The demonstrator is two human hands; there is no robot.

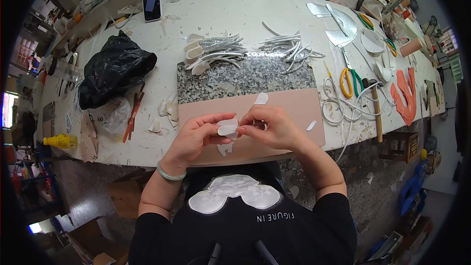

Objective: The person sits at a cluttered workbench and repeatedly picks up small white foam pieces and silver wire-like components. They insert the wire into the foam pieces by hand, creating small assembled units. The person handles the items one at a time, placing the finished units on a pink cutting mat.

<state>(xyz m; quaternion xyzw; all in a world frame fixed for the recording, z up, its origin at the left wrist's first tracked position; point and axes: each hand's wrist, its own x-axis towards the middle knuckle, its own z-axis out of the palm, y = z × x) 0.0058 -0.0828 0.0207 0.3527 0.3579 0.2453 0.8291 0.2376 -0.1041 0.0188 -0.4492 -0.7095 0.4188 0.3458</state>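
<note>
Above the near edge of the pink mat (305,104), the left hand (198,133) pinches a small white piece (228,129), and the right hand (271,126), its fingertips at the piece's edge in a grip too hidden to tell, could crease it by tugging unevenly.

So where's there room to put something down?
Behind the silver strands, the white tabletop looks open between the phone and the shiny silver pieces. So does pink board between the left hand and granite slab. The right side's crowded: scissors, hammer.
</note>
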